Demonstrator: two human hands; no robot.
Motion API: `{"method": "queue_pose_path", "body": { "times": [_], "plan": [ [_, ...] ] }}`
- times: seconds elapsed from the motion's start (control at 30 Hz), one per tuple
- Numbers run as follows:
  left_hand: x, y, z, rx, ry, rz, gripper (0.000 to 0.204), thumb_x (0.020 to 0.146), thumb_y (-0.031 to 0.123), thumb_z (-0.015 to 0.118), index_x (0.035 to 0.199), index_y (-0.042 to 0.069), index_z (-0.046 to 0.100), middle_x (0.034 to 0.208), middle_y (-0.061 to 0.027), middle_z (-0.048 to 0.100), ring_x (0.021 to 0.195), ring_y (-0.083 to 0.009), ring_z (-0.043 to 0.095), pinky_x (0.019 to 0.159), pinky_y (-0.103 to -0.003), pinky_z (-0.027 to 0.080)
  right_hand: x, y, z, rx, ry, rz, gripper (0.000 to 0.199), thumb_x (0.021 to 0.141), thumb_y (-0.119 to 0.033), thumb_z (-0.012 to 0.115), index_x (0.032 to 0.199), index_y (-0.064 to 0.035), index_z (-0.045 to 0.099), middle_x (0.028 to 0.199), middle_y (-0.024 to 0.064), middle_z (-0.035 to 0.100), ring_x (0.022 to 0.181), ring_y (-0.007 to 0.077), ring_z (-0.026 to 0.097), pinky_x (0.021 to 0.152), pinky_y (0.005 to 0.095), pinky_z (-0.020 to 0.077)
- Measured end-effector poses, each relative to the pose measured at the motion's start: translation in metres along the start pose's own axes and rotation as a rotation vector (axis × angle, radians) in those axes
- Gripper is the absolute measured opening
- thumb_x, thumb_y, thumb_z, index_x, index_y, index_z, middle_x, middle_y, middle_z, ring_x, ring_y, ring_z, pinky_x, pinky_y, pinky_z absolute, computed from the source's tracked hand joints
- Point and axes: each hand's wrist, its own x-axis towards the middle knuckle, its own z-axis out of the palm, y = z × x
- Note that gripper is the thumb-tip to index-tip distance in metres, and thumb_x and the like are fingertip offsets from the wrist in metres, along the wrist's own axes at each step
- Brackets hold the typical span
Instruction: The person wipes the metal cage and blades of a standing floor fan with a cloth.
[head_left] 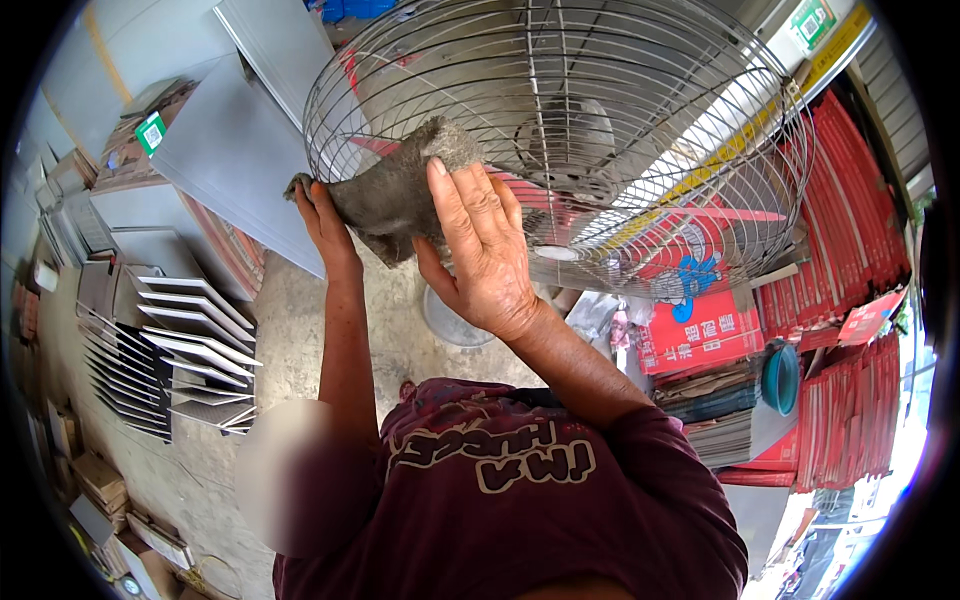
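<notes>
1. Left hand [335, 238]: raised, fingers nearly straight and close together, set against the left end of a grey cloth [385, 190]. Thumb is hidden, so how firmly the cloth is gripped there cannot be told.
2. Right hand [492, 258]: opened nearly flat, back of hand in view, fingers laid over the right end of the cloth, thumb spread off toward its lower edge.
3. Cloth is stretched between both hands, left end narrowed, right end wider with a paler, rough patch. It is held up in front of the lower left part of a round wire fan guard [532, 90]; whether the wires are touched cannot be told.
4. Red fan blades [720, 213] are seen through the guard.
5. Below the hands, a round grey plate [455, 320] is seen on the concrete floor [290, 335], partly covered by the right wrist.
6. Left side: large grey panel [225, 165] leaned at a slant; below it, flat tiles [200, 335] are racked in a fanned row.
7. Right side: red cartons [850, 205] are stacked; a teal basin [780, 380] is seen tipped on its side beside them.
8. Maroon T-shirt [560, 535] is worn.
</notes>
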Motion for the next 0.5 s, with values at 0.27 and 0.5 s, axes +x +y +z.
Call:
{"method": "queue_pose_path", "body": {
  "times": [0.27,0.5],
  "plan": [
    [-0.052,0.011,0.025,-0.092,-0.030,0.044,0.075,0.100,0.042,0.046,0.149,-0.005,0.013,0.155,-0.0192,0.017,0.143,-0.0259,0.021,0.115,-0.034,0.018,-0.008,0.010,-0.029,-0.034,0.046,0.011,0.080,0.073,-0.008,0.075,0.140,0.0082,0.035,0.137,0.0250,0.045,0.124,0.0415,0.045,0.103,0.0505,0.0335],
    [-0.085,0.053,0.057,-0.033,-0.051,0.215,0.067,0.102,0.036,0.043,0.151,0.000,0.014,0.157,-0.0128,0.016,0.144,-0.0233,0.018,0.116,-0.035,0.014,-0.023,0.030,-0.067,-0.131,0.192,0.060,0.077,0.073,-0.006,0.072,0.140,0.0055,0.036,0.135,0.0235,0.046,0.123,0.0388,0.046,0.102,0.0513,0.0345]
  ]
}}
